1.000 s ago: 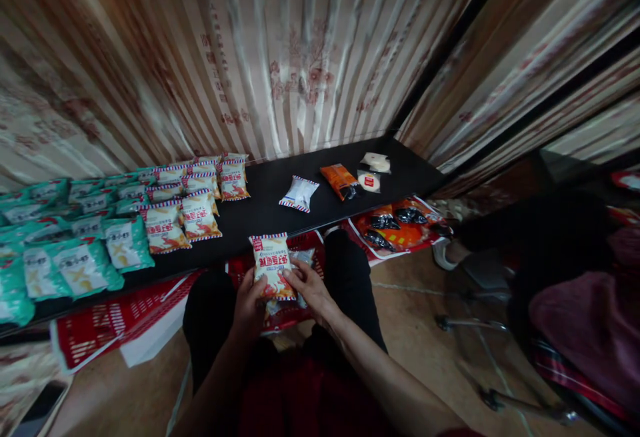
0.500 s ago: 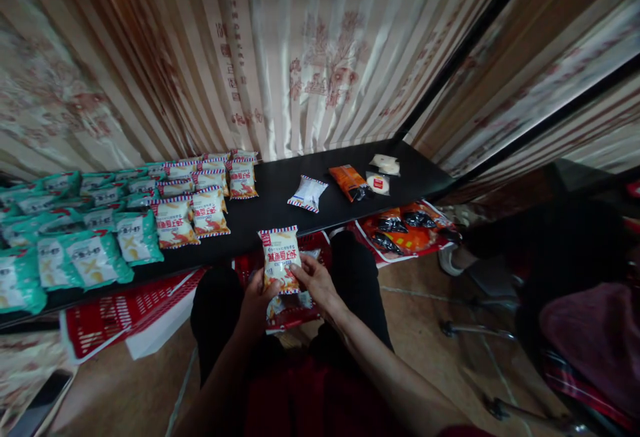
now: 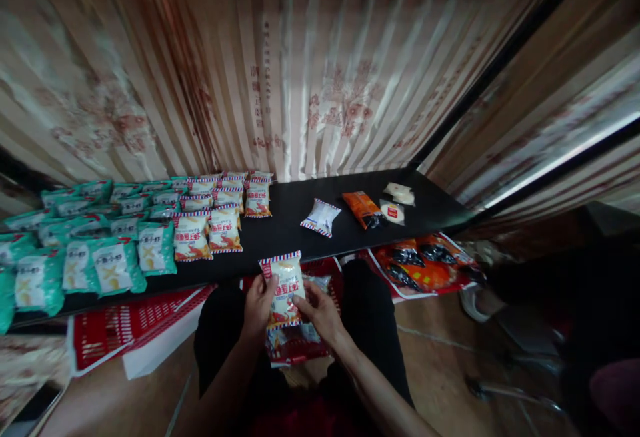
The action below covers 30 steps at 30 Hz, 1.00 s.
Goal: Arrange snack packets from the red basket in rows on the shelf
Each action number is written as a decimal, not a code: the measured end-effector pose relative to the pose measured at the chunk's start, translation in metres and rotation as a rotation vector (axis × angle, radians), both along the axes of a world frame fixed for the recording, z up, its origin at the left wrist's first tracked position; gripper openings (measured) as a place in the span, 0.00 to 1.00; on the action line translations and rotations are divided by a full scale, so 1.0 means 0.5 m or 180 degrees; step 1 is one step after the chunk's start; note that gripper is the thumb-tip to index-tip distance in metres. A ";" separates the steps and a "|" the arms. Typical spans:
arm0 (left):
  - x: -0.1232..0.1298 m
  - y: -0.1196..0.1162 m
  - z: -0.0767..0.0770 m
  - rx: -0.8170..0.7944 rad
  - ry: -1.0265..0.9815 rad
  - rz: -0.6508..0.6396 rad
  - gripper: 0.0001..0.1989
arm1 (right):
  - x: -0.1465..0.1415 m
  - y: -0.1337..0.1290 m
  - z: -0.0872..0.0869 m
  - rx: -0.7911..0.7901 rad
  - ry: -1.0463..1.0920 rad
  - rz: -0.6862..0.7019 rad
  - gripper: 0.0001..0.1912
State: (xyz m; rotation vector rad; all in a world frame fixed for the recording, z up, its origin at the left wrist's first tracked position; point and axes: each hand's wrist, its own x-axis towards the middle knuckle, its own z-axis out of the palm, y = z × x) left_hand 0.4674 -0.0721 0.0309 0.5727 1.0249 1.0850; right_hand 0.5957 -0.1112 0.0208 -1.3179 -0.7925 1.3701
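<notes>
A cream and orange snack bag [image 3: 286,284] with striped ends is held upright between both hands, above a red basket [image 3: 334,277] between the knees. My left hand [image 3: 260,304] grips its left side, and my right hand [image 3: 320,310] pinches its lower right side. Similar striped bags [image 3: 191,237] stand in rows on the black table [image 3: 280,247], beside many teal bags [image 3: 117,267]. A pale striped bag [image 3: 321,217] lies alone, with an orange packet [image 3: 363,209] and two round white packets [image 3: 393,212] to its right.
At the right, another red basket [image 3: 417,294] holds orange and black packets. A red basket [image 3: 135,320] sits under the table's left part. Curtains [image 3: 310,77] hang behind the table. A person's dark-clothed leg [image 3: 530,284] and chair legs show at the far right.
The view has shifted, so the table and bags sit lower and further right. My left hand has moved higher along the bag's side; both hands still hold it.
</notes>
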 end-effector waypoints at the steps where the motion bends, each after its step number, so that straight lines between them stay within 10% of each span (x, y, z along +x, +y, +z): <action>1: 0.003 0.003 -0.003 -0.0043 0.0027 0.0066 0.25 | -0.001 0.002 -0.002 0.0016 0.0028 0.0034 0.24; 18: 0.002 0.066 -0.056 0.0104 0.1085 0.0383 0.27 | -0.006 0.068 0.013 0.0003 -0.0652 0.0446 0.23; 30: -0.002 0.029 -0.071 0.1951 0.3259 0.0567 0.19 | -0.009 0.169 0.013 0.0141 -0.0880 0.0092 0.21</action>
